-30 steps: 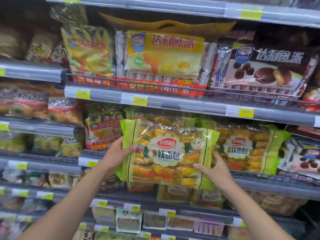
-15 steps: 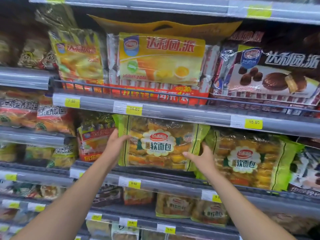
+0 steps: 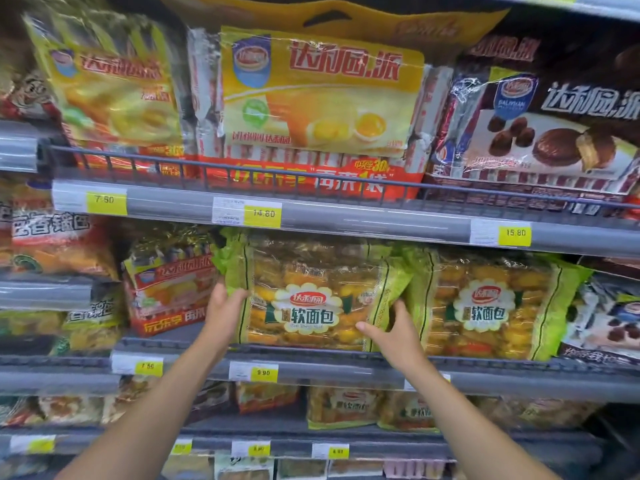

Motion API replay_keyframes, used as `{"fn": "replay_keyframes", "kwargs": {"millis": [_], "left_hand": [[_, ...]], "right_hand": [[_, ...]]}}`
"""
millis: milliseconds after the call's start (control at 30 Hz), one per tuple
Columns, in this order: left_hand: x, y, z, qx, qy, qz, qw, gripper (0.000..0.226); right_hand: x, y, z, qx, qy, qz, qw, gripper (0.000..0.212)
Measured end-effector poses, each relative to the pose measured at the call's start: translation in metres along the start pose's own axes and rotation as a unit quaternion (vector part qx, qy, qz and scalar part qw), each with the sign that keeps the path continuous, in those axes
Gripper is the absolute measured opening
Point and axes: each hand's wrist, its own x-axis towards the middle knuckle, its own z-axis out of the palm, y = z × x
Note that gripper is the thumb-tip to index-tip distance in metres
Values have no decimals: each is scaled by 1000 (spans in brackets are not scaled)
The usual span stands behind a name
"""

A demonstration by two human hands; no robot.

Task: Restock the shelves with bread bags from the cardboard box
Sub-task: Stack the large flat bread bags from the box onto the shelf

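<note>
Supermarket aisle, tiered grey shelves [image 3: 346,220] of packaged bread and cakes, yellow price tags [image 3: 262,213] along edges

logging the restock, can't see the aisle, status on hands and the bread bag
Left hand grips bread bag at its left edge, right hand at its right. Bag upright on the 9.90 shelf. Matching bag close on its right; nothing blocking.

My left grip [image 3: 225,306] and right grip [image 3: 398,336] hold a green-edged clear plastic bread bag [image 3: 311,299]. It stands on the grey shelf [image 3: 329,370].
</note>
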Motion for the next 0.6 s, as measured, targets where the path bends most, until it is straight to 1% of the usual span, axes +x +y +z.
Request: {"fn": "replay_keyframes", "kwargs": {"millis": [67,167,267,333,367,433,467,533,600], "left_hand": [[1,-2,-1,26,2,7,1000,57],[-2,2,-2,69,26,26,997,52],[-12,7,-4,109,60,47,991,61],[-11,3,-6,121,70,48,989,65],[-9,-1,-6,117,65,37,990,64],[-9,0,-5,105,39,-3,994,52],[-10,1,-4,99,22,-24,995,50],[-10,3,-2,98,-2,-50,994,56],[-9,6,-1,100,-9,-57,993,58]], "right_hand": [[-1,-2,1,5,11,3,1000,109],[-5,-2,2,4,47,-13,999,106],[-13,0,6,-16,85,-43,995,105],[-18,0,9,-1,89,-52,995,103],[-18,-1,10,13,85,-49,995,102],[-18,-5,9,49,73,-27,996,100],[-17,-7,8,69,67,-12,995,99],[-15,-9,4,94,57,8,994,96],[-13,-10,1,100,54,9,993,93]]}}
